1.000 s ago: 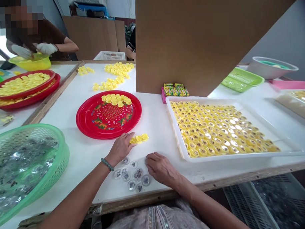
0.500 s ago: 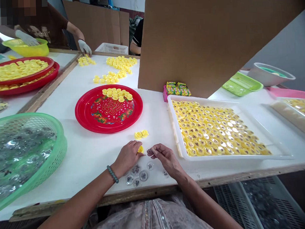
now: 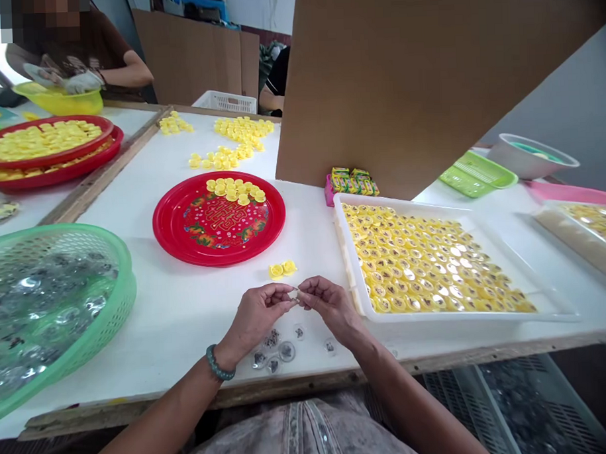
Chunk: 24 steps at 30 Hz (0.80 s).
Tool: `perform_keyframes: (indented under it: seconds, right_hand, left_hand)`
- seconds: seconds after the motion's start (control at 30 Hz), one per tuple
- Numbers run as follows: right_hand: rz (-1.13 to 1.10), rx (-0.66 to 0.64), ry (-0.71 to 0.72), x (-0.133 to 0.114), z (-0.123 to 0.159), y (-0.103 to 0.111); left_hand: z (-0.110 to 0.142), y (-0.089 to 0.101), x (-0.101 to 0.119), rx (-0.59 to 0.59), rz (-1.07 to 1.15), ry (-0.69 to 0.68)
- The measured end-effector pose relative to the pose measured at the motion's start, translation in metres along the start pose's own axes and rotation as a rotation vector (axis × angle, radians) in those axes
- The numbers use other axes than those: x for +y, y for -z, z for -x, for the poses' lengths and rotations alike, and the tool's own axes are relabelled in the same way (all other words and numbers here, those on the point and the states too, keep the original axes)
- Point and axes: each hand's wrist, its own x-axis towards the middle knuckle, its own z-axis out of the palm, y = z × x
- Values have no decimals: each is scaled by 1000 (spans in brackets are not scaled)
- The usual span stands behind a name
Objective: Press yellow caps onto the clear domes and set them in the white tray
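The left hand [image 3: 260, 314] and right hand [image 3: 334, 313] grip one small pale piece [image 3: 293, 295] with fingers; small round clear plastic cases [image 3: 286, 351] lie nearby on the white worktop [image 3: 187, 324].

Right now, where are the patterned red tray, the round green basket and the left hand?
Patterned red tray [image 3: 220, 218], head view: printed middle.
Round green basket [image 3: 119, 306], head view: outer wall.
Left hand [image 3: 254, 315], head view: its back.

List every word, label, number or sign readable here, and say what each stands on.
"囍", apparently, on the red tray.
Colourful packets: lettering too small to read.
Brown shirt: print too blurred.
Yellow discs: dark marks too small.
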Motion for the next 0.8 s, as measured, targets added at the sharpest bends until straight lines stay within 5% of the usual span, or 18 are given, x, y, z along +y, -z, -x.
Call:
perform_keyframes:
  seconds: [0.2,0.53,0.8]
  right_hand:
    - [-64,66,88,-5,9,-10]
    - [259,81,182,-8,19,-17]
    - [242,118,195,-1,23,-20]
  left_hand:
    - [5,-1,1,79,110,19]
    - [13,1,3,110,187,18]
    - [17,-1,8,120,311,47]
